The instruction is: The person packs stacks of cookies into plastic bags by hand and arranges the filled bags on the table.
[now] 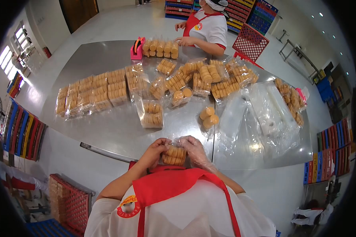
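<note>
Close to my body, at the steel table's near edge, is a clear plastic bag of round biscuits (174, 156). My left hand (156, 150), bare, pinches the bag's upper left side. On the other side, my right hand (194, 150) wears a clear plastic glove and has its fingers closed on the upper right of the bag. The biscuits inside lie in stacked rows. Just beyond my hands sits another filled bag (152, 114). Right of it, a few biscuits (209, 117) are piled on the table.
Packed biscuit bags (93, 93) line the left of the steel table (118, 138); more bags (201, 79) are heaped mid-table. Flat plastic bags (265, 110) lie right. A pink tape dispenser (137, 49) stands at the far edge, near a co-worker (209, 29). Crates (69, 203) surround the table.
</note>
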Tool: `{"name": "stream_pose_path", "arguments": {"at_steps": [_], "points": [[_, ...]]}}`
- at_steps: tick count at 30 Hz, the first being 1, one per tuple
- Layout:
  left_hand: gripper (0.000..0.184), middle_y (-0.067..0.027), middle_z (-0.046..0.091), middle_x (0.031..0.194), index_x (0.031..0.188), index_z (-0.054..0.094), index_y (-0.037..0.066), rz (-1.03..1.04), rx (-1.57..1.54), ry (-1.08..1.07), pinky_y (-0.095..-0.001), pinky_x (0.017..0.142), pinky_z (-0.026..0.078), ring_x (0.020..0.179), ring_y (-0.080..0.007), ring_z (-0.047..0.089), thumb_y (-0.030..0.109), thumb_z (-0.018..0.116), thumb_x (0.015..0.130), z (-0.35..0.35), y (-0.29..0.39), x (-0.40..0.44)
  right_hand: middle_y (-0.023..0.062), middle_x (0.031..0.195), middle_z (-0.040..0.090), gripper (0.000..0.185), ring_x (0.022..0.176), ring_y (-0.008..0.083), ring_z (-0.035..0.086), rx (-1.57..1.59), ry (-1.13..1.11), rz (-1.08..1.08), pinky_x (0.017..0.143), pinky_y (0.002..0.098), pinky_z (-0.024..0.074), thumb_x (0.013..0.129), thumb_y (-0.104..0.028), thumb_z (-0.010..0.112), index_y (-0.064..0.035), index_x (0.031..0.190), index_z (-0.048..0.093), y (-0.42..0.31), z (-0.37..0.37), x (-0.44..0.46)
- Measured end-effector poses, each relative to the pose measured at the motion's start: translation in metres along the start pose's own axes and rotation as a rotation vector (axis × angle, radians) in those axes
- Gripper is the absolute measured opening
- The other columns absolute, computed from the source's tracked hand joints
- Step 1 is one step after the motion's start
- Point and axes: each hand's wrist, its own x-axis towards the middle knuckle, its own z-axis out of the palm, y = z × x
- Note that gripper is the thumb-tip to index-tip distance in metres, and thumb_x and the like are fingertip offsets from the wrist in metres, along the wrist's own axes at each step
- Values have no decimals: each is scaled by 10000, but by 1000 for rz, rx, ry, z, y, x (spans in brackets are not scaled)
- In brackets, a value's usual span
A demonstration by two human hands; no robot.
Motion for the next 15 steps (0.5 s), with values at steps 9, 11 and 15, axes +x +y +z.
{"name": "stream_pose_path", "arguments": {"at_steps": [9,11,15], "points": [[236,-63,615,1057,1063,593,31,-45,-58,157,-336,841,494,919,-183,573,8,555,832,27,31,-17,97,1116,635,167,1016,178,576,130,5,113,927,321,472,927,-55,579,10,1079,604,-6,-2,-1],[221,-75,614,1058,1049,596,19,-64,-75,177,-372,881,496,936,-206,579,2,556,832,29,35,-22,75,1065,627,177,960,147,553,243,6,166,866,273,459,929,-90,593,-8,1080,633,-28,9,-9],[216,-94,611,1075,1061,593,6,-213,-186,181,-420,928,497,986,-257,589,14,566,847,19,33,-17,99,1070,629,156,993,183,598,294,-134,290,896,305,499,945,-99,557,-5,1061,604,-19,3,-5]]}}
